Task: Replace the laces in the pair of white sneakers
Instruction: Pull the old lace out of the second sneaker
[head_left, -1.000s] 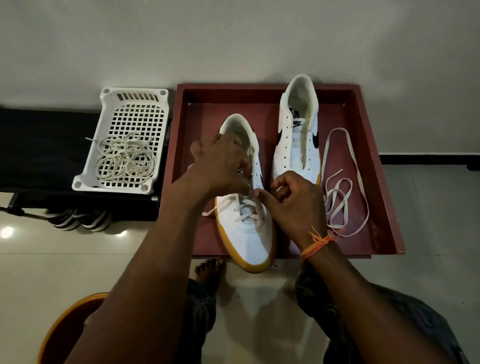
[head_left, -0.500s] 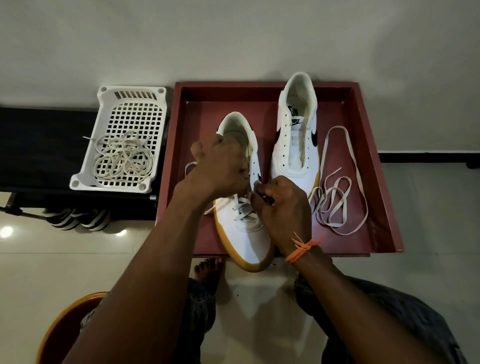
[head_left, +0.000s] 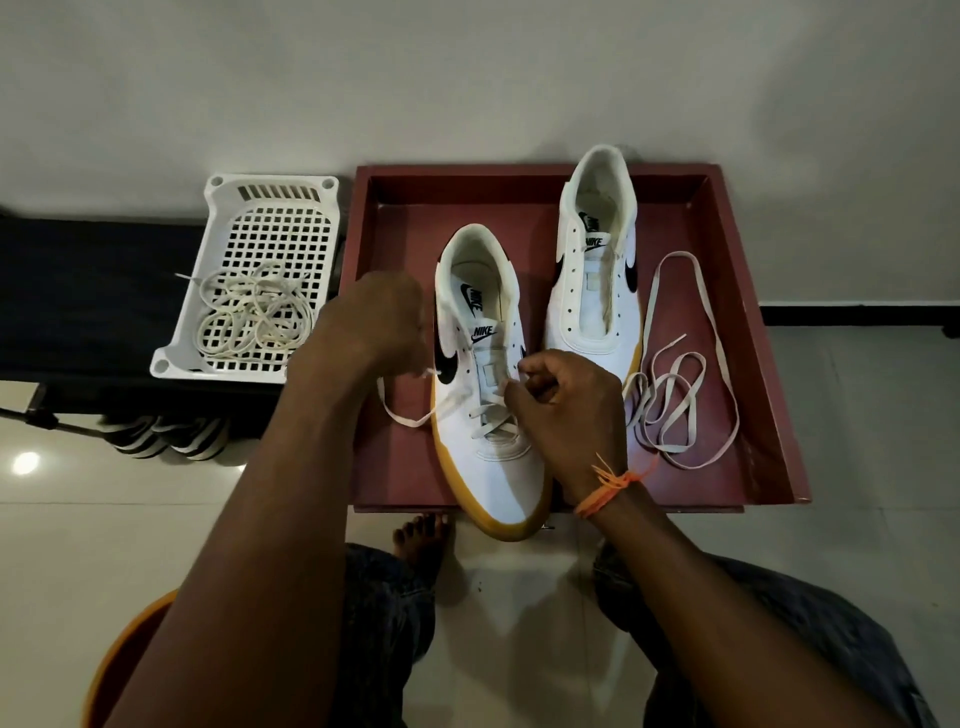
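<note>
Two white sneakers with black swooshes lie in a dark red tray (head_left: 769, 395). The near sneaker (head_left: 493, 467) has a white lace (head_left: 491, 415) crossed through its lowest eyelets. My left hand (head_left: 379, 317) sits left of that shoe and pinches one lace end, which loops down over the tray floor. My right hand (head_left: 566, 410) rests on the shoe's right side and pinches the other lace end by an eyelet. The far sneaker (head_left: 597, 291) has no lace. A loose white lace (head_left: 675, 410) lies coiled at the tray's right.
A white perforated basket (head_left: 270, 228) left of the tray holds a tangle of cream laces (head_left: 254, 317), on a dark bench. Sandals (head_left: 161, 441) sit under the bench. My bare foot (head_left: 421, 540) and knees are below the tray, on a glossy tile floor.
My left hand has pulled away from over the shoe to the left, drawing its lace end out sideways. The shoe's tongue and opening are now uncovered. My right hand stays at the eyelets.
</note>
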